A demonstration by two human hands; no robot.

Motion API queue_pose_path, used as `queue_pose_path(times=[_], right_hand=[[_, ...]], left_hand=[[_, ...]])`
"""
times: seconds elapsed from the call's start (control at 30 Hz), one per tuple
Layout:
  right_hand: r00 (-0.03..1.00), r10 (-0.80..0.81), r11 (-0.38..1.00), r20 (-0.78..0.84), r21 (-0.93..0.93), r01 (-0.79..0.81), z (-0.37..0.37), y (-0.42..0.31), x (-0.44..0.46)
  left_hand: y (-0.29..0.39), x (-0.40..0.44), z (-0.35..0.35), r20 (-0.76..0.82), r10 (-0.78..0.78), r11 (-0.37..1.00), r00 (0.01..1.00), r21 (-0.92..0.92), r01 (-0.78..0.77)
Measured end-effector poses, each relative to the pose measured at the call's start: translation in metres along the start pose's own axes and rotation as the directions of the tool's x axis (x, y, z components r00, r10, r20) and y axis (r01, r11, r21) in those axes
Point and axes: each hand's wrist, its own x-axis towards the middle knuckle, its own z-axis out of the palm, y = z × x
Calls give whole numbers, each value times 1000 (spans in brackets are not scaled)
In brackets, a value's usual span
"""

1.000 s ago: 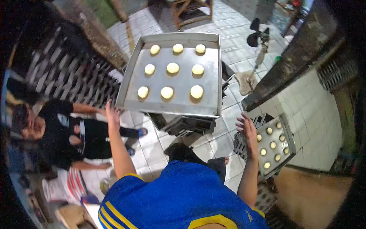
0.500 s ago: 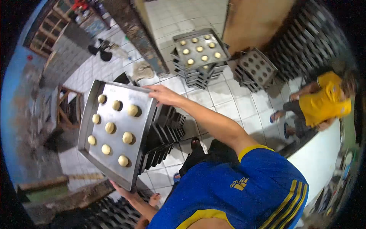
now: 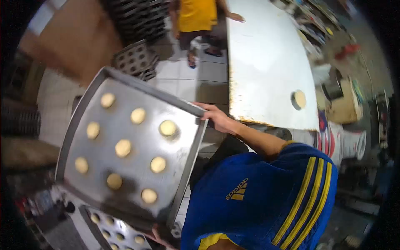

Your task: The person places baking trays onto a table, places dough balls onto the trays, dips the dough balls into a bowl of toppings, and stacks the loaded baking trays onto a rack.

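A metal baking tray (image 3: pixel 143 93) with several round, pale dough balls (image 3: pixel 123 148) spaced in rows fills the left middle of the head view, held tilted in front of me. My right hand (image 3: pixel 216 117) is closed on its rim at the upper right corner. At the tray's lower edge, my left hand (image 3: pixel 160 235) grips it from the near side, with most of its fingers hidden. Below the held tray, another tray (image 3: pixel 87 214) with dough balls shows in part.
Ahead to the right is a white-topped table (image 3: pixel 266 62) with rusty edges and a round pale item (image 3: pixel 299 100) on it. A person in a yellow shirt (image 3: pixel 196 14) stands beside it, one hand on the tabletop. Stacked dark trays (image 3: pixel 135 60) sit on the tiled floor.
My view has swung right, bringing the white table to the front. The held tray has come along with me, away from the tray stack it was over, and appears larger.
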Motion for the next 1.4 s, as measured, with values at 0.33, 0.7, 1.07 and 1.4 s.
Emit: queue_pose_path(times=[0.33, 0.7, 1.07, 1.4], right_hand=[[670, -73, 969, -739, 107, 224, -299, 114, -211], [545, 3, 997, -838, 47, 66, -478, 158, -296], [393, -562, 463, -728, -670, -580, -672, 56, -220], [498, -447, 163, -743, -615, -771, -679, 61, -200]], left_hand=[[-33, -24, 376, 916, 94, 982, 390, -149, 113], [-145, -111, 618, 981, -34, 992, 192, 56, -115], [-168, -115, 634, 955, 210, 757, 211, -22, -653], [-234, -82, 658, 750, 256, 797, 609, 192, -572]])
